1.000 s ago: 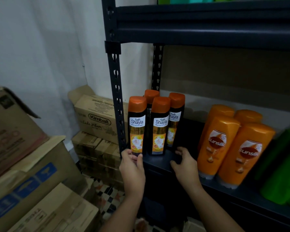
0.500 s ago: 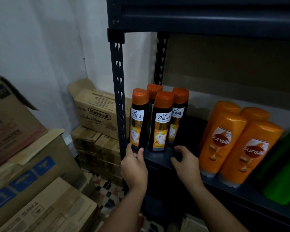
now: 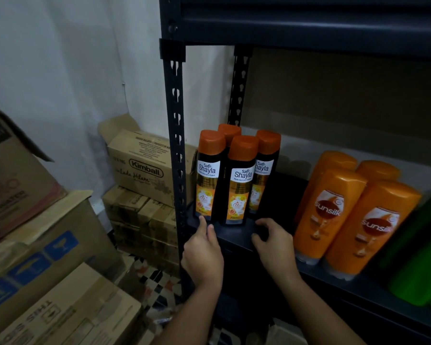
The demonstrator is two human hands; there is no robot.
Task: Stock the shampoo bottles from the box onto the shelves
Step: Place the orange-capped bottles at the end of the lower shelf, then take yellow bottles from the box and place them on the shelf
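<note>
Fingers of the left hand (image 3: 202, 255) lie straight against the front-left Shayla bottle (image 3: 207, 178), right hand (image 3: 274, 242) loosely curled, empty; nudging low should square the cluster without tipping.

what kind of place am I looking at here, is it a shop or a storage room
Most likely a shop's stockroom. A dark metal rack holds several identical Safi Shayla bottles and Sunsilk bottles grouped by brand, and cardboard cartons are stacked against the wall beside it. No price tags or shoppers show.
</note>
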